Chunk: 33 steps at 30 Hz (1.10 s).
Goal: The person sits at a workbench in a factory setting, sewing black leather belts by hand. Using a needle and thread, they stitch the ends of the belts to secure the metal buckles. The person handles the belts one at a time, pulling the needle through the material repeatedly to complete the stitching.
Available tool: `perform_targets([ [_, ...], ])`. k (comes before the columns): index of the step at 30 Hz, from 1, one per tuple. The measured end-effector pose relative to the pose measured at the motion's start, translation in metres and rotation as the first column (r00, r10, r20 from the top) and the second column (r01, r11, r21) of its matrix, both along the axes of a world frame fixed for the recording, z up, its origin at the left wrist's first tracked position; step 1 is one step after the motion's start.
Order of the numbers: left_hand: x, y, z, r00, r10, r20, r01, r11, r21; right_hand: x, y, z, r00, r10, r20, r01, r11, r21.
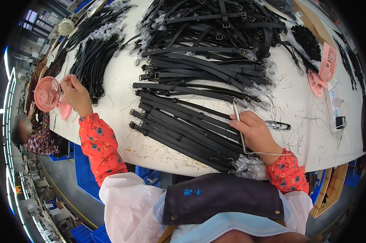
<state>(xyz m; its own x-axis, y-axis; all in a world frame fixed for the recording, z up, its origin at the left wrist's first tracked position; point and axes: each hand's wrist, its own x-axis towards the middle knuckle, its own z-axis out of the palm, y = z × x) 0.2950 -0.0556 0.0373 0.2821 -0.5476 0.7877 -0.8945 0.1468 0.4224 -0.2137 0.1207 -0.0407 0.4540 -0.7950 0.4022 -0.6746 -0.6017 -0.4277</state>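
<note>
My right hand (251, 129) is closed around a slim metal pen-shaped tool (240, 129) with a thin cord at its lower end. The tool's upper tip is at the end of a black leather belt (187, 90) in the middle rows. Below it, several black belts (179, 131) lie side by side, with clear plastic wrap (247, 165) bunched at their right ends. Raised at the left, my left hand (75, 95) has its fingers curled in a pinch beside a pink desk fan (47, 94). What those fingers hold, if anything, is too small to make out.
A large heap of black belts (215, 28) covers the far middle, and another bundle (93, 60) lies left. Thread snips (278, 125) rest right of my right hand. Beyond are a second pink fan (328, 62), a power strip (335, 105) and loose threads. A person (39, 137) sits far left.
</note>
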Motion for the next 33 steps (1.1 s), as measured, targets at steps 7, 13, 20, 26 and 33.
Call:
perform_targets([
  [7,-0.123,0.027,-0.003,0.757,-0.554,0.346,0.423,0.819,0.387,-0.005,0.000,-0.002,1.000,-0.004,0.006,0.005,0.999,-0.045],
  [13,-0.205,0.066,-0.056,0.487,-0.868,-0.096,0.685,0.312,0.658,-0.008,-0.001,-0.001,0.998,0.009,0.070,-0.008,1.000,-0.017],
  [20,-0.216,0.071,-0.084,0.478,-0.870,-0.119,0.759,0.341,0.555,-0.010,-0.002,-0.005,0.997,0.002,0.083,-0.001,1.000,-0.005],
  [26,-0.213,0.066,-0.080,0.486,-0.747,-0.454,0.807,0.184,0.561,-0.010,-0.002,-0.007,0.996,-0.006,0.091,0.005,1.000,0.019],
  [33,-0.205,0.068,-0.088,0.278,-0.384,-0.881,0.960,0.075,0.270,-0.009,-0.003,-0.007,0.994,-0.002,0.110,-0.002,0.999,0.040],
])
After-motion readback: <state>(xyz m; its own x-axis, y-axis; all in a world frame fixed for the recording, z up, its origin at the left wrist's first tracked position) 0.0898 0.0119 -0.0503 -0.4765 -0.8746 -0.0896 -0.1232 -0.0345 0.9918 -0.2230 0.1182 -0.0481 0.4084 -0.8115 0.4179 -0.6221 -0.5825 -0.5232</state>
